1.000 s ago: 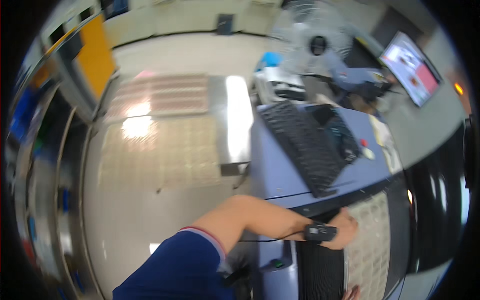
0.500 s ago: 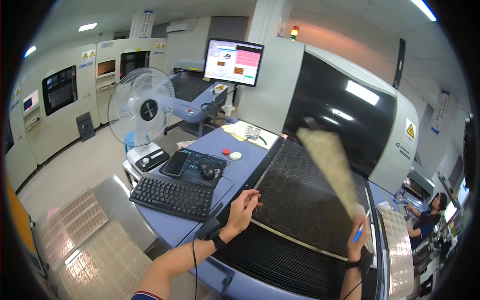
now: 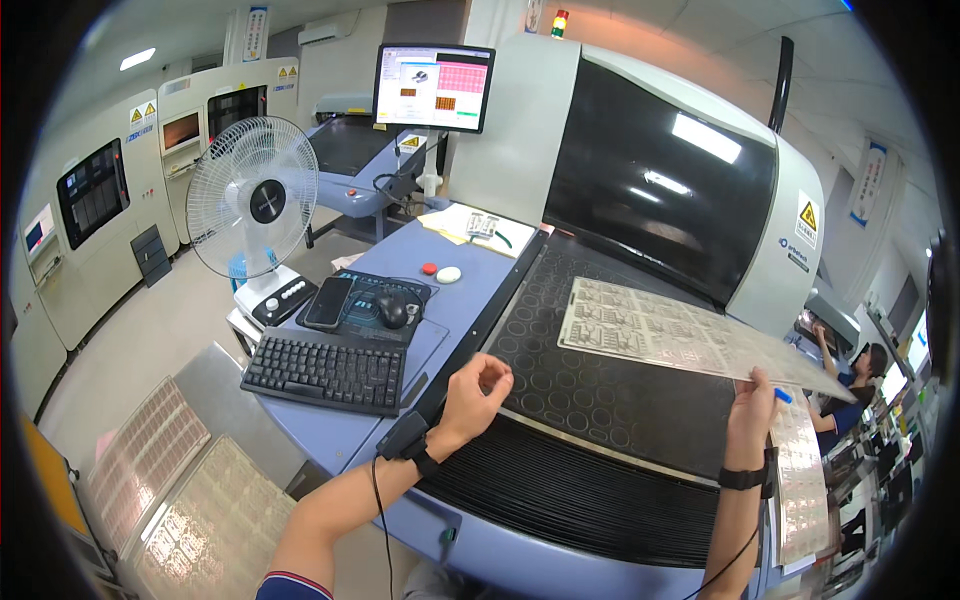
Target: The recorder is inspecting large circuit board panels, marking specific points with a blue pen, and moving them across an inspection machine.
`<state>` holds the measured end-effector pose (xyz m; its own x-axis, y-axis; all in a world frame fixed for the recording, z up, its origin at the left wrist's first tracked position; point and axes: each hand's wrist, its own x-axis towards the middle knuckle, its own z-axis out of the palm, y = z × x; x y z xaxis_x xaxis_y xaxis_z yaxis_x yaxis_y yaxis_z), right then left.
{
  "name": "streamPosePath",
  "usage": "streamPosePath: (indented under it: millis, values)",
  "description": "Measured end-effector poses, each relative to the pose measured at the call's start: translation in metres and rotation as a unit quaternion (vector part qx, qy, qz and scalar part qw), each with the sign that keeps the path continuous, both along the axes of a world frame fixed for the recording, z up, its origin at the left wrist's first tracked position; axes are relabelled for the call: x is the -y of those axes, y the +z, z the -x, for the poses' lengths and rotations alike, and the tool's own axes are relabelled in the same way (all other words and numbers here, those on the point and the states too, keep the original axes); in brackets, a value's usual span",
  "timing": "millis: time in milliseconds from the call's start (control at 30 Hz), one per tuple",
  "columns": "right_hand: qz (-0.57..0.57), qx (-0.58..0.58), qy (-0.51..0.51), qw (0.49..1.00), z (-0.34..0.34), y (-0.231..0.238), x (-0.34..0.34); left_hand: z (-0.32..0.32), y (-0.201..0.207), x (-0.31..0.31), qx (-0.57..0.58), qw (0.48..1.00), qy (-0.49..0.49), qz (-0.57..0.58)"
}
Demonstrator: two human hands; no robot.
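Observation:
My right hand [image 3: 752, 410] grips the near edge of a thin, pale patterned panel [image 3: 660, 328], held tilted above the black machine bed. A blue-ended pen [image 3: 783, 395] sticks out from the same hand. My left hand [image 3: 474, 400] hovers over the bed's near left edge, fingers curled and thumb close to the fingertips, with nothing visible in it. The black bed [image 3: 545, 385] has a pattern of rings and a ribbed black cover [image 3: 560, 490] at its near side.
Keyboard [image 3: 325, 370], mouse [image 3: 395, 307] and phone [image 3: 328, 302] lie left on the blue machine table. A fan [image 3: 265, 200] stands beyond them. More patterned panels [image 3: 215, 520] lie lower left, others [image 3: 800, 480] at right. A co-worker [image 3: 850, 390] is at far right.
The panel in my right hand has swung from steep and blurred to a flatter tilt over the bed, its face showing. My left hand's fingers have curled in. The view has shifted slightly.

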<state>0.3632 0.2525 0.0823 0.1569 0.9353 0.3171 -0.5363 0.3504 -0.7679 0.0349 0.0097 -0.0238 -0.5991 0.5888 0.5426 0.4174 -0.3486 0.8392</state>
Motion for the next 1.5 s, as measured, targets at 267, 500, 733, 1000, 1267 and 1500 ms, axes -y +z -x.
streamPosePath:
  millis: [267,500,733,1000,1267,1500]
  values:
    - [0.102,0.005,0.097,0.99,0.045,-0.057,0.048,0.005,0.008,0.007,-0.324,0.939,0.112,-0.023]
    - [0.303,0.124,0.368,0.87,0.03,-0.048,0.15,0.017,-0.02,-0.003,-0.335,0.913,-0.008,0.233]
    - [-0.192,0.743,0.038,0.64,0.003,-0.112,0.096,0.014,-0.026,0.0,-0.361,0.864,-0.025,0.349]
    - [-0.193,0.754,0.048,0.626,-0.001,-0.104,0.114,-0.002,0.001,0.015,-0.377,0.814,0.013,0.441]
    - [-0.243,0.74,0.037,0.626,0.01,-0.105,0.11,0.019,0.006,0.016,-0.347,0.815,0.01,0.465]
    - [-0.201,0.716,0.078,0.664,-0.008,-0.109,0.109,0.028,0.042,0.089,-0.201,0.892,0.152,0.376]
